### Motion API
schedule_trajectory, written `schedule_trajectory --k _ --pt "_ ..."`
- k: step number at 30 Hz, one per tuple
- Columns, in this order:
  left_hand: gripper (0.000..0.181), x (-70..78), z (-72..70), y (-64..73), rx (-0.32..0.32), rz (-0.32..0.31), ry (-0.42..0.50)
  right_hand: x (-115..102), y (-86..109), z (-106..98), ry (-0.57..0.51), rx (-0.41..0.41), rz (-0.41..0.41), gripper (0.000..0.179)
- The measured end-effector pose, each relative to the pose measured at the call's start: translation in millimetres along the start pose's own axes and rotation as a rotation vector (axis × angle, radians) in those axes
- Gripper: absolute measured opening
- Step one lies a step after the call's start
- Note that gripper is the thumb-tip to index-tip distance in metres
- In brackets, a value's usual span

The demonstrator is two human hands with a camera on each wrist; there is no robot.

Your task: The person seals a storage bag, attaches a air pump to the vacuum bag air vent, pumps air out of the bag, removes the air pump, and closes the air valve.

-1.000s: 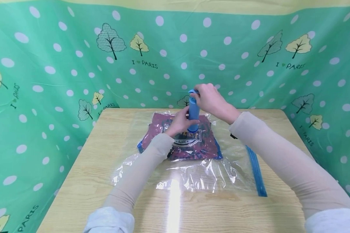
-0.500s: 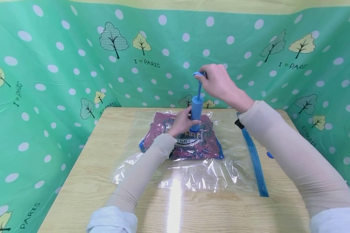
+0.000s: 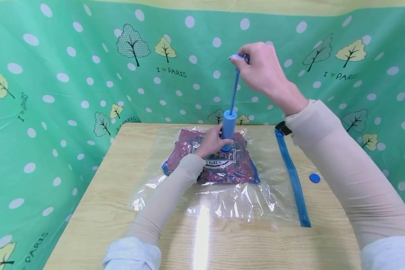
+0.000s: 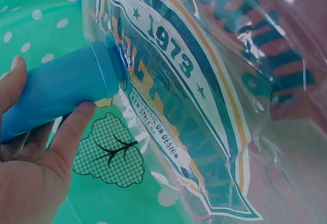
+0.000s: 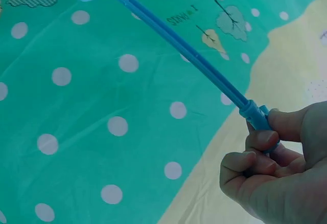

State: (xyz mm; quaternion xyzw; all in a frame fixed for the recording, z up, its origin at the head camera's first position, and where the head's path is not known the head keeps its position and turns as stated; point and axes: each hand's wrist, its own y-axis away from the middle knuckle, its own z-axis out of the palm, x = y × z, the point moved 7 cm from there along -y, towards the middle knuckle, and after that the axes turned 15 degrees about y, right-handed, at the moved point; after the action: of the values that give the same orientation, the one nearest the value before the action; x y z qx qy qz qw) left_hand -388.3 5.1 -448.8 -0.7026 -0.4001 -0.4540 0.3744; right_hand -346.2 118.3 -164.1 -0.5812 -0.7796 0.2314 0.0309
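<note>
A blue hand pump [image 3: 229,125] stands almost upright on a clear plastic vacuum bag [image 3: 273,198]. Inside the bag lies a folded maroon garment with a printed emblem [image 4: 179,71]. My left hand [image 3: 212,141] grips the pump's barrel low down, thumb and fingers around it; in the left wrist view the barrel's end [image 4: 120,63] meets the bag over the print. High above, my right hand [image 3: 261,67] holds the pump's handle [image 5: 258,119] with curled fingers. A long stretch of thin rod [image 3: 235,92] shows between handle and barrel.
A blue zip strip [image 3: 294,183] runs along the bag's right edge. Right of it, a round blue cap [image 3: 314,178] lies on the wooden table [image 3: 222,247]. Green dotted curtains [image 3: 202,56] hang behind and at both sides.
My right hand has risen, drawing the handle and rod up out of the barrel. The left hand keeps its grip at the same spot. The blue cap has come into sight.
</note>
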Motion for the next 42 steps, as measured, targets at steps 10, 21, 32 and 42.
schedule_trajectory --k 10,21,32,42 --pt "0.066 -0.7 1.9 6.0 -0.008 -0.016 0.000 -3 3.2 -14 -0.032 0.160 -0.003 0.036" --pt "0.068 -1.1 -2.3 7.7 -0.011 -0.042 0.016 -14 4.4 10 -0.035 0.063 -0.062 0.038" --pt "0.064 -1.7 -2.9 -0.9 -0.009 -0.040 -0.038 14 24.2 103 0.001 -0.116 -0.100 0.028" --pt "0.064 -2.5 1.0 0.2 -0.011 -0.037 -0.042 22 33.0 121 -0.025 -0.116 -0.117 0.024"
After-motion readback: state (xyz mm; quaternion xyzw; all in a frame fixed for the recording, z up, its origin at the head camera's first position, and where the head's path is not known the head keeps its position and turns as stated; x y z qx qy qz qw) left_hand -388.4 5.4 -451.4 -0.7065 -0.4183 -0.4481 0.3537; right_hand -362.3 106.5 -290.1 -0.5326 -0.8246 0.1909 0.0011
